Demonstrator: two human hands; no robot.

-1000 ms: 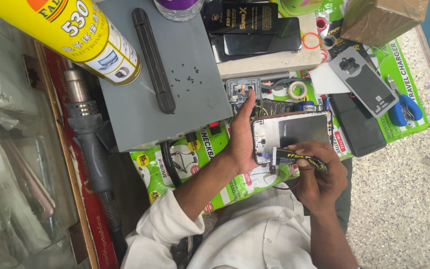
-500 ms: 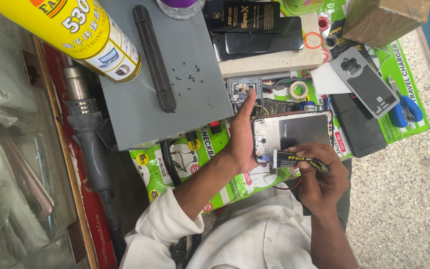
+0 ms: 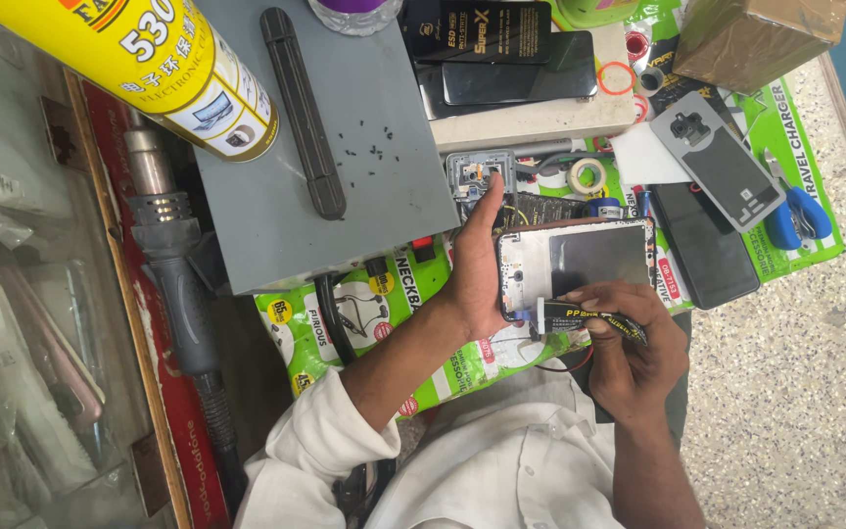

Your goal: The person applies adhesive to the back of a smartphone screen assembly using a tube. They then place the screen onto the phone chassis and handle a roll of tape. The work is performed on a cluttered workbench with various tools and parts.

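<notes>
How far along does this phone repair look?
Done: the opened phone has its back off, insides showing. In hand: the left hand steadies it while the right hand works a black tool at its edge. Left: a grey back cover lies apart, unfitted.

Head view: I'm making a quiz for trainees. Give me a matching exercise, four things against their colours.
Things:
1. Spray can
2. Heat gun
3. Box
4. Scissors' handles

Colours:
A. Blue
B. Brown
C. Yellow
D. Dark grey

Pairs: 1-C, 2-D, 3-B, 4-A
</notes>
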